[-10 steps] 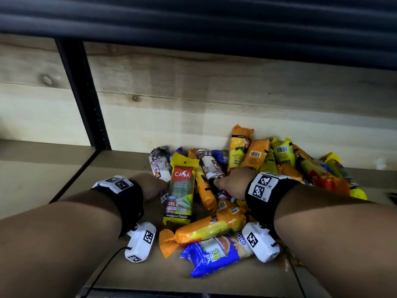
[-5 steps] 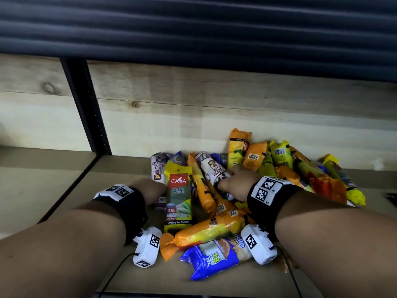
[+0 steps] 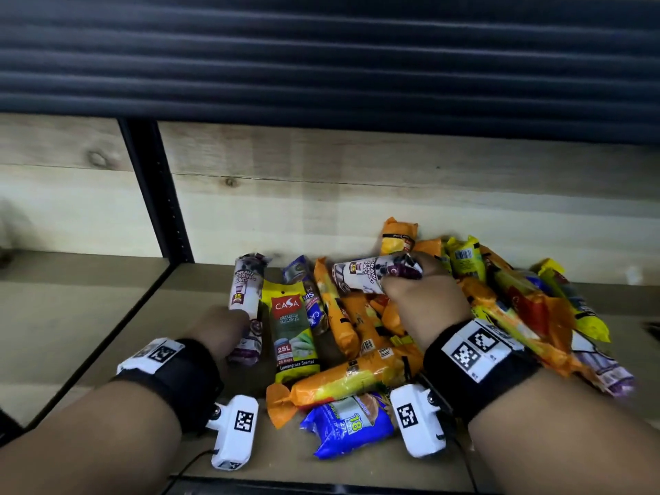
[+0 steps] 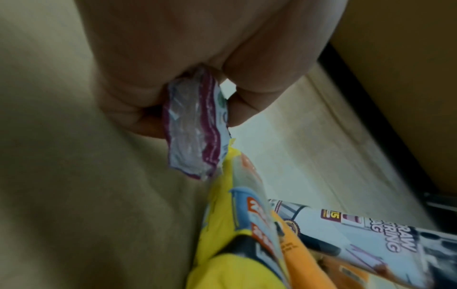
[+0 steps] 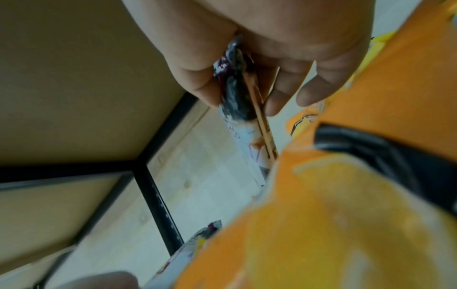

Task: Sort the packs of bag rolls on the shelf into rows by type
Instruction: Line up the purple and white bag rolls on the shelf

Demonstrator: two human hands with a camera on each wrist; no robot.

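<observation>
The right hand [image 3: 421,301] has its grip wrapped around one end of a white-and-purple drawstring bag roll [image 3: 375,275], holding it clear above the heap with its free end pointing left. The left hand [image 3: 221,328] pinches the crimped lower end of a second drawstring roll [image 3: 246,298], which lies lengthwise on the shelf [image 3: 107,334] at the heap's left edge (the left wrist view shows fingers and thumb closed on the clear, purple-edged seal).

Left of that grip the tan shelf board lies bare up to the black metal upright [image 3: 157,194]; behind it runs a pale wood-grain back panel [image 3: 357,194]. Right of the left grip, just beside its roll, lies a flat yellow Casa pack [image 3: 294,326], then a pile of glossy orange packs [image 3: 335,309] crossing one another. Beyond the right grip more orange and yellow packs [image 3: 464,259] stack toward the back panel. Nearer than both grips an orange-yellow roll [image 3: 350,380] lies crosswise, with a crinkled blue pack [image 3: 346,423] near the shelf's front lip.
</observation>
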